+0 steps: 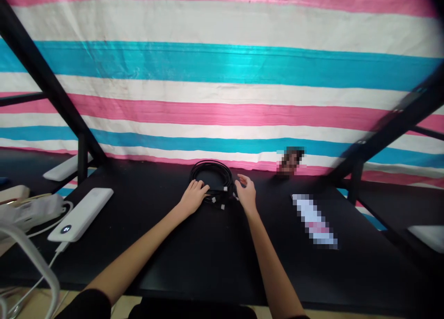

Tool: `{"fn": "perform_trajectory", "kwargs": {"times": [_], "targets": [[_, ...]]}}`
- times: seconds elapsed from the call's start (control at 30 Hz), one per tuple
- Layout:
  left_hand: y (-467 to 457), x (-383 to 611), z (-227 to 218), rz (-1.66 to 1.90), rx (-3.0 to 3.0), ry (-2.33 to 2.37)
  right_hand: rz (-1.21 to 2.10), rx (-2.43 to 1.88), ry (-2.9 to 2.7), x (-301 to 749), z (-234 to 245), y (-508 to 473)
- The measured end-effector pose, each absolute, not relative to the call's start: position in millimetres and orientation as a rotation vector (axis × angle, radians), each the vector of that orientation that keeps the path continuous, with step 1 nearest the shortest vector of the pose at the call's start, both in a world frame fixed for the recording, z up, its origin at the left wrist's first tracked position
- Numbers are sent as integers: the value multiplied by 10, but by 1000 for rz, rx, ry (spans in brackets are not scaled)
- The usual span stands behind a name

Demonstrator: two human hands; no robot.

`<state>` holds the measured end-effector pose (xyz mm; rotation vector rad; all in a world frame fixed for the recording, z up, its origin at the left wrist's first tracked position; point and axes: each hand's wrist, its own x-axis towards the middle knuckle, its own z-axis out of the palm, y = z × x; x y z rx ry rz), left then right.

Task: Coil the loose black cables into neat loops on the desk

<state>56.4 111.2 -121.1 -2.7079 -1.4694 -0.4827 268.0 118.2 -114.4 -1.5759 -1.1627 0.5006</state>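
1. Here's the left hand (193,198), palm down over the near left part of a coiled black cable (227,172); its fingers are bent and slightly spread, and whether they grip the loops or merely rest there, I can't tell.
2. Across to the right hand (247,193), just beyond the coil's right side: half curled and loosely open, thumb and fingers parted with a gap between them. Whether its lower edge touches a strand is too small to call.
3. And there's the coil itself, lying between the two hands, its loops arching away beyond the left hand's fingertips.
4. Three white plugs (222,207) show among the strands, all to the right of the left hand, the uppermost nearer the right hand.
5. Well out to the left of the left hand lies a white power bank (86,210), its round dark display lit, a white cord (52,262) running from its near end.
6. Farther left again, white chargers (38,211) crowd together.
7. Over to the right of the right hand, a pixelated flat panel (315,222) lies slanted on the black table (194,263); beyond it stands another pixelated object (290,162).
8. Behind everything, past both hands, hangs a pink, white and blue striped sheet (222,64).
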Motion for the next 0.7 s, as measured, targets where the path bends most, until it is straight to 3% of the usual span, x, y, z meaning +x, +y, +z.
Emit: {"fn": "perform_trajectory", "kwargs": {"times": [0.7], "targets": [[1071,515,-1084,-625,-2950,-1388,717,-1686,-1278,2671,-1186,1194]]}}
